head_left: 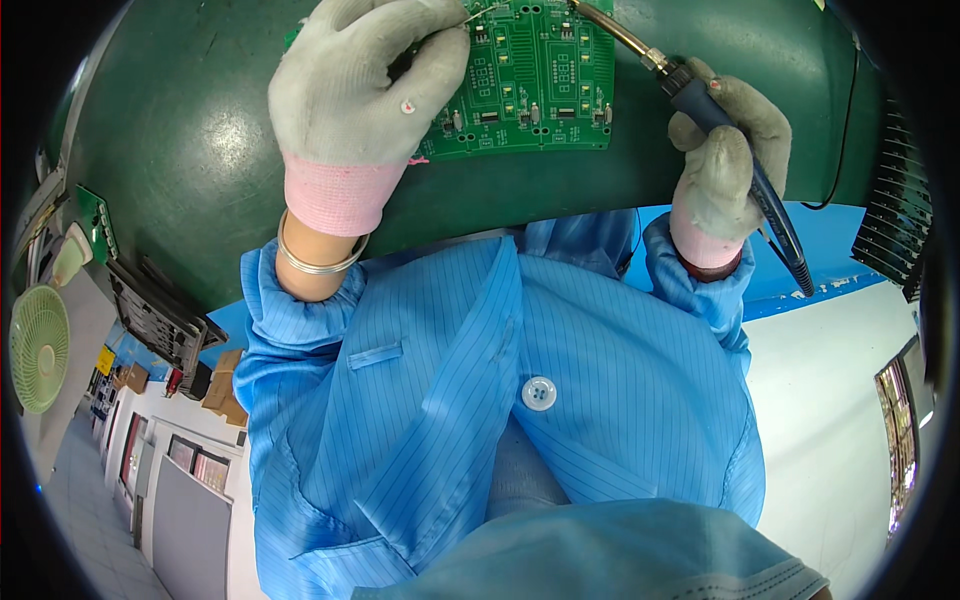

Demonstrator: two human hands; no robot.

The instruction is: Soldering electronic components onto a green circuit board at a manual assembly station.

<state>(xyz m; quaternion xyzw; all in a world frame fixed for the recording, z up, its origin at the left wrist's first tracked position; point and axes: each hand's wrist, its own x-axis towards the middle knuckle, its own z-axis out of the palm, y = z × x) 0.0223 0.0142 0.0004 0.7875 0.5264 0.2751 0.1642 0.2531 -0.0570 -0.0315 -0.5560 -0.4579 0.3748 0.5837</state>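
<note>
A green circuit board panel (525,90) lies on the green work surface (230,140), its upper part cut off by the top edge of the picture. My left hand (365,90), in a grey glove with a pink cuff, rests over the board's left side. Thumb and forefinger pinch a thin solder wire (487,13) that points in over the board. In my gloved right hand (735,150) is a soldering iron (700,105) with a dark blue handle. Its metal tip reaches the board's upper right part; whether it touches cannot be made out.
A black slotted rack (897,200) stands at the far right, with a dark cable (845,140) nearby. On the left are dark trays (155,310), another green board (97,222) and a light green round basket (40,350). Cardboard boxes (224,388) sit farther back.
</note>
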